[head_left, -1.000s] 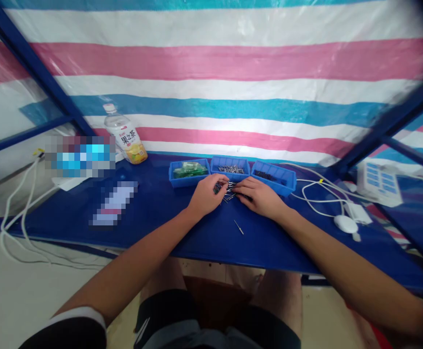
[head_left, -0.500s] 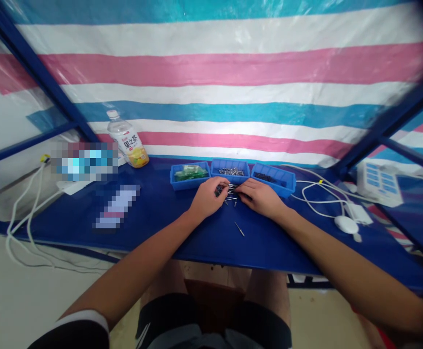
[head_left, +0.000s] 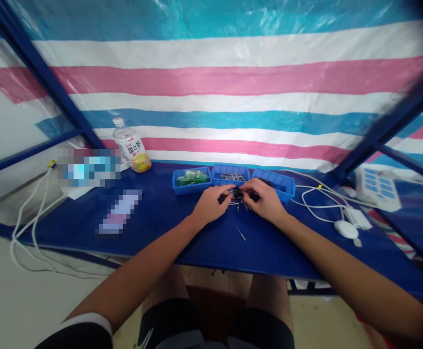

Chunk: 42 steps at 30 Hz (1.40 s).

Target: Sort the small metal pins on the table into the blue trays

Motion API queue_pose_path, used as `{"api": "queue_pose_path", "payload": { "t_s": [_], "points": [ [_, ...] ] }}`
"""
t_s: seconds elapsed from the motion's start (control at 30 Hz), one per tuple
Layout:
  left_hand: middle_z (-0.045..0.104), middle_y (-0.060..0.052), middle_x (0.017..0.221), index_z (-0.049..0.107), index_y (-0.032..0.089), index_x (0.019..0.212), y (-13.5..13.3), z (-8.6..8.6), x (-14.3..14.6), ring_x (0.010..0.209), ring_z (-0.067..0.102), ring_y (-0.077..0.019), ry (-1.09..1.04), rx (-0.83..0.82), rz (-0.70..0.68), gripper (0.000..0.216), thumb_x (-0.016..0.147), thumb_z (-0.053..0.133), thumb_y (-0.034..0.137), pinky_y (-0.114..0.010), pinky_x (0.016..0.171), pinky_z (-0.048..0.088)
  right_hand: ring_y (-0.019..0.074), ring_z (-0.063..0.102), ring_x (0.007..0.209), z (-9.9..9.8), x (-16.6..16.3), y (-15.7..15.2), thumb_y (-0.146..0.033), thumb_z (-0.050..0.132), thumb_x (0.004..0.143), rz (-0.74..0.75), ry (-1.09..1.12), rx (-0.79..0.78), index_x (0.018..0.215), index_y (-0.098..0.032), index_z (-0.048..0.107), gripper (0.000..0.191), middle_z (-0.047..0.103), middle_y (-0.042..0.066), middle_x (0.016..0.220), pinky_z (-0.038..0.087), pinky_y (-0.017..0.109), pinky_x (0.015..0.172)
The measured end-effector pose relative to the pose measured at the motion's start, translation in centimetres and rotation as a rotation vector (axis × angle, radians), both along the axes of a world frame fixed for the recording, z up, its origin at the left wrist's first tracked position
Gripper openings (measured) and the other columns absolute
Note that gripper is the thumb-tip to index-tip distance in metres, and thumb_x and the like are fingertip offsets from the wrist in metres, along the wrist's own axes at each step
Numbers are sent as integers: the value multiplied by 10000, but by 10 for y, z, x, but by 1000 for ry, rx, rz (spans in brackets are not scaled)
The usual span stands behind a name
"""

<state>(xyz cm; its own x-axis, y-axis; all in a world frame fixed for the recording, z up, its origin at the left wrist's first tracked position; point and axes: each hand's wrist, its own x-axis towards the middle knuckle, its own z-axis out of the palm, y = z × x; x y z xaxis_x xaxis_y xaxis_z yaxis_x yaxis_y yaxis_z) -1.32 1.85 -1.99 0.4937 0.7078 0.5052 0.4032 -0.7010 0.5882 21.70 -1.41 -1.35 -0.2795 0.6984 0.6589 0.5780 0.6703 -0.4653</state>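
Observation:
My left hand (head_left: 213,202) curls its fingers around small black parts (head_left: 221,198), whose exact kind I cannot make out. Opposite it, my right hand (head_left: 264,199) is closed with a black part (head_left: 255,196) showing among its fingers. Between the two hands lies a loose pile of thin metal pins (head_left: 237,203) that look like blind rivets, partly hidden by the fingertips. A single rivet (head_left: 240,233) rests nearer the table's front edge. Just behind the hands stand a blue bin of rivets (head_left: 232,176) and a blue bin of dark parts (head_left: 282,186).
Green packets fill another blue bin (head_left: 192,180) at the left of the row. A drink bottle (head_left: 134,149) stands at the back left of the blue table (head_left: 153,213). White cables (head_left: 313,203), a charger (head_left: 346,229) and a power strip (head_left: 377,188) lie right.
Both hands have shifted slightly over the pile, and a black part now shows in my right hand. The whole view has moved a little lower in the picture.

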Motion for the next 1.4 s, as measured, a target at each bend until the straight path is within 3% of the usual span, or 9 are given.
{"api": "queue_pose_path", "payload": {
  "t_s": [0.27,0.63,0.83,0.93,1.2,1.4],
  "points": [
    [804,-66,1255,769,220,1288,3,-6,1,1137,768,-227,-67,85,-124,318,1034,578,203,-389,1004,597,224,722,934,4,-3,-6,-156,635,987,83,22,39,1090,-261,708,164,730,72,1053,618,401,835],
    [827,-57,1075,798,196,1093,4,-2,0,983,793,-204,-142,-16,-58,211,946,672,113,-354,954,632,225,761,1008,2,-4,-6,-211,613,1022,151,-12,-80,1026,-257,742,137,786,73,1094,612,408,917],
    [806,-54,1052,774,198,1085,3,-1,1,959,764,-193,-100,16,-4,216,946,652,87,-336,925,608,297,676,1131,-2,-1,-3,-291,709,989,189,-235,-51,1216,-259,740,231,774,99,1174,558,522,1016],
    [794,-54,1044,760,195,1082,2,0,1,957,752,-190,-98,22,9,212,950,638,84,-329,916,596,303,637,1198,-6,1,0,-282,681,1008,245,-319,-41,1193,-280,767,204,760,87,1235,531,541,1068],
    [792,-50,1040,749,188,1070,2,-1,2,945,746,-186,-113,23,2,170,962,642,113,-325,919,584,279,687,1053,-11,2,3,-162,572,1033,213,-390,-12,1174,-237,756,243,783,104,1159,577,489,938],
    [790,-51,1030,747,187,1058,2,-1,4,933,743,-190,-114,6,7,160,968,631,124,-338,914,587,279,697,996,-11,3,2,-168,595,1017,127,-458,-2,1127,-231,748,199,789,108,1057,569,460,895]
  ]
}}
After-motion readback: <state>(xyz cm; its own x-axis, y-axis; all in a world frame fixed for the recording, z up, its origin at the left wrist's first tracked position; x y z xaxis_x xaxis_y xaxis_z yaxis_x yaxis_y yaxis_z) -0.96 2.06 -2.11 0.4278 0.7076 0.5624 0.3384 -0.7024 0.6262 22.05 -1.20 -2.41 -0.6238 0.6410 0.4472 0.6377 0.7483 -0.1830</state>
